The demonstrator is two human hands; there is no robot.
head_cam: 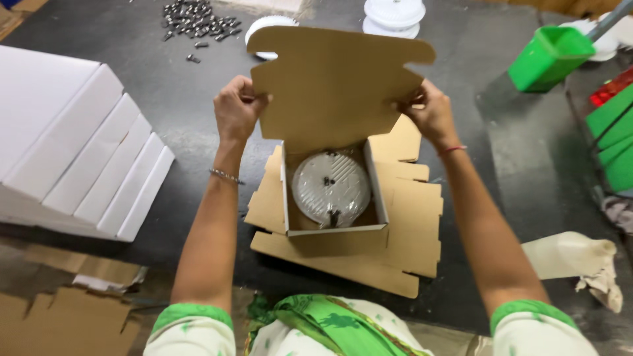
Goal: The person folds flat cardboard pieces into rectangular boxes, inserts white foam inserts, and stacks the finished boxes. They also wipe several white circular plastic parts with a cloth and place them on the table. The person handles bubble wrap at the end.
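the raised brown cardboard lid flap (pixel 336 82) hides part of a white round disc (pixel 264 29) behind it. the stepped stack of white flat boxes (pixel 72 151) is cut by the left edge, and the small dark metal pieces (pixel 198 20) are too small to tell.

A dark table (pixel 165 118) carries a stack of flat cardboard sheets (pixel 409 224), a row of white boxes (pixel 79 151), a heap of small metal parts (pixel 198 20), white round discs (pixel 394 16), a green bin (pixel 550 58) and crumpled paper (pixel 580 260).

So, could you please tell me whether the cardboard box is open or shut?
Open. The cardboard box has its lid flap raised upright, held by the left hand and right hand, and the round wrapped disc inside shows.
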